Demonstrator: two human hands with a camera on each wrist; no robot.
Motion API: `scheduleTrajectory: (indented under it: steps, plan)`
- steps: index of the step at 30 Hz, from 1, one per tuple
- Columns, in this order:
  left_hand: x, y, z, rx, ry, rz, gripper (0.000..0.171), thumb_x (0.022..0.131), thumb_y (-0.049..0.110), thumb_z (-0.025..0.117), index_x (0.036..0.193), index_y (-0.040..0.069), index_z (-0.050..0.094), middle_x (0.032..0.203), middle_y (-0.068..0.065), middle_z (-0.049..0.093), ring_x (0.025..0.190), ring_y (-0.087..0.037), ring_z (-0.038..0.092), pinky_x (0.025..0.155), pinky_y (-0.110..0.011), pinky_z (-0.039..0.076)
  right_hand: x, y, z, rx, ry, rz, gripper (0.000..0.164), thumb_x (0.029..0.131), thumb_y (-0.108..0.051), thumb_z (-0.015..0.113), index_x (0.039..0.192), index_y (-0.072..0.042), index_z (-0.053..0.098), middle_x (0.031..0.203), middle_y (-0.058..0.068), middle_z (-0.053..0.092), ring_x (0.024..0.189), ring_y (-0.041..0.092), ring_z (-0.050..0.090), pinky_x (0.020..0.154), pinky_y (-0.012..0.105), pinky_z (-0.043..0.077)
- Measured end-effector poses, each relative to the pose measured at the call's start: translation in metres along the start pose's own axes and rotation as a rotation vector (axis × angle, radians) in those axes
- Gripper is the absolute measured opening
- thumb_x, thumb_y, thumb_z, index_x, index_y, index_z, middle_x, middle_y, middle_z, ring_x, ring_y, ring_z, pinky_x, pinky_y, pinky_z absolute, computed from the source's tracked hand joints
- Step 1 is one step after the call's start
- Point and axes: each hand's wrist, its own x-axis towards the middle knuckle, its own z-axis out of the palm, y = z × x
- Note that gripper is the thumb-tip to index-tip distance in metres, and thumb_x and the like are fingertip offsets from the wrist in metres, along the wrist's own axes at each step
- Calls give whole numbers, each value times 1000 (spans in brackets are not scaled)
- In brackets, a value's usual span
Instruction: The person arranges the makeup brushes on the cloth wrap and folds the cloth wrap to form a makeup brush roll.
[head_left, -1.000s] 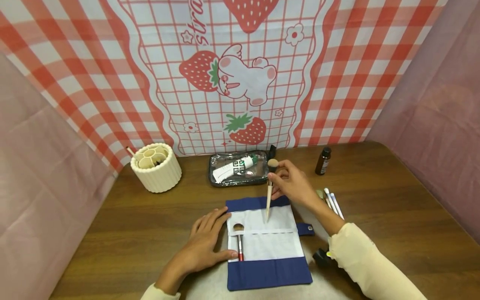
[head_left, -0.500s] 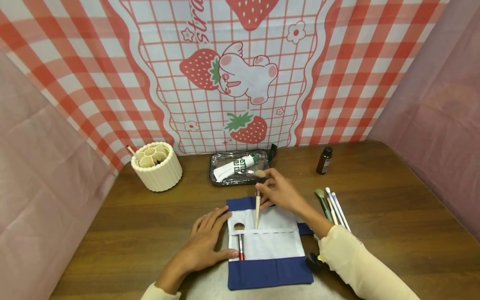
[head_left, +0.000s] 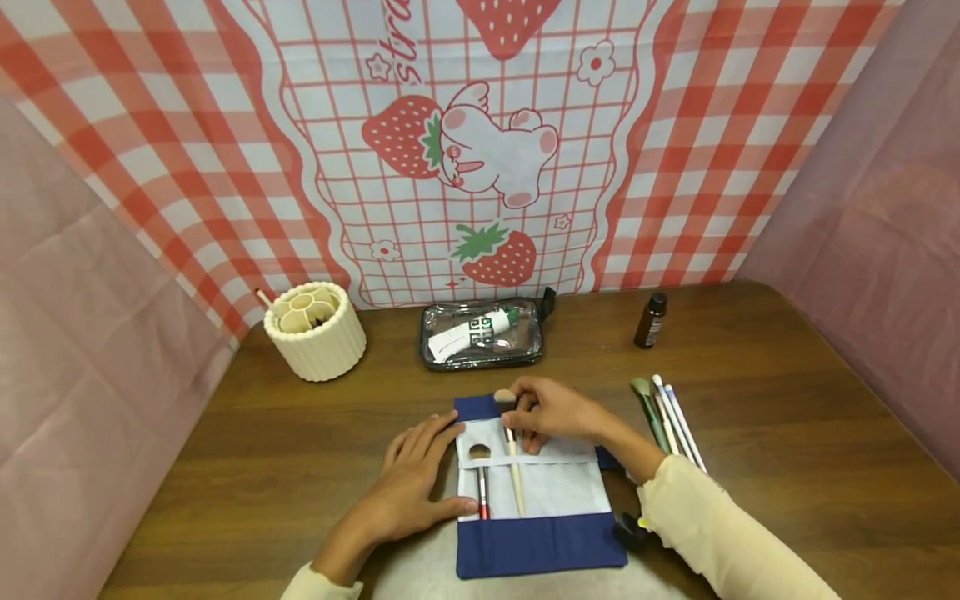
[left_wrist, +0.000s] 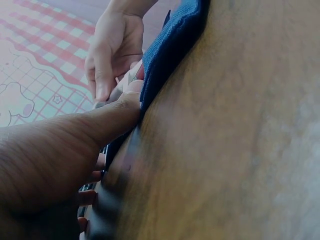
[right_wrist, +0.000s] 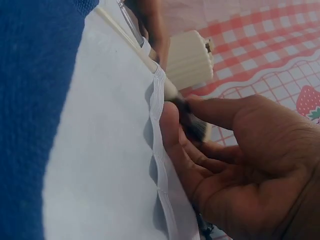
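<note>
My right hand [head_left: 551, 410] pinches a makeup brush [head_left: 515, 475] with a cream handle, near its bristle end. The handle passes under the white elastic band [right_wrist: 158, 100] of an open navy brush roll [head_left: 540, 546], its tip near the lower navy flap. To its left, a makeup brush with a red-tipped handle [head_left: 482, 487] sits under the same band. My left hand [head_left: 412, 471] rests with spread, fairly straight fingers at the roll's left edge, thumb on the white lining. In the left wrist view the left thumb [left_wrist: 117, 117] lies against the roll's navy edge [left_wrist: 170, 45].
Several brushes [head_left: 667, 417] lie right of the roll. A clear pouch [head_left: 525, 342] with a white tube [head_left: 468, 335] lies behind it. A cream ribbed holder [head_left: 318, 346] stands back left, a dark bottle [head_left: 650, 321] back right. A black object [head_left: 630, 529] lies near the right sleeve.
My right hand has moved left and down toward me, and the cream-handled brush has slid under the elastic band. My left hand has stayed in place.
</note>
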Motion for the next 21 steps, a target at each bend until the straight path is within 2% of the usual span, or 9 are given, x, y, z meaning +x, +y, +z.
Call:
scheduleTrajectory:
  steps: [4, 9, 15, 18, 21]
  plan:
    - [0, 0, 0, 4, -8, -6, 97, 83, 63, 71, 156, 11, 34, 165, -6, 23, 149, -36, 20, 115, -61, 15, -4, -2, -2, -111, -44, -8, 28, 95, -20, 72, 110, -1, 59, 81, 14, 68, 57, 23, 66, 53, 36, 56]
    - [0, 0, 0, 7, -6, -4, 98, 83, 62, 72, 156, 10, 34, 164, -7, 23, 149, -36, 19, 115, -60, 14, -7, -5, -5, -239, -90, -17, 21, 93, -26, 75, 99, -8, 64, 72, 9, 67, 54, 17, 59, 49, 29, 47]
    - [0, 0, 1, 6, 4, 6, 98, 82, 61, 73, 156, 9, 34, 164, -8, 24, 149, -37, 21, 115, -60, 15, -13, -9, -7, -411, -137, -64, 10, 97, -25, 69, 93, -15, 71, 63, 4, 63, 49, 14, 54, 47, 27, 44]
    - [-1, -1, 1, 6, 3, 5, 98, 82, 61, 73, 156, 9, 34, 164, -8, 23, 149, -37, 21, 115, -61, 15, -22, -15, -12, -510, -87, -65, 12, 99, -27, 66, 96, -17, 72, 63, 0, 64, 50, 12, 57, 48, 27, 46]
    - [0, -1, 1, 5, -1, 0, 98, 83, 61, 73, 156, 10, 34, 165, -8, 23, 149, -37, 20, 114, -61, 15, -32, -23, -25, -584, 15, -44, 16, 100, -30, 65, 98, -16, 72, 63, -1, 64, 50, 12, 59, 49, 29, 47]
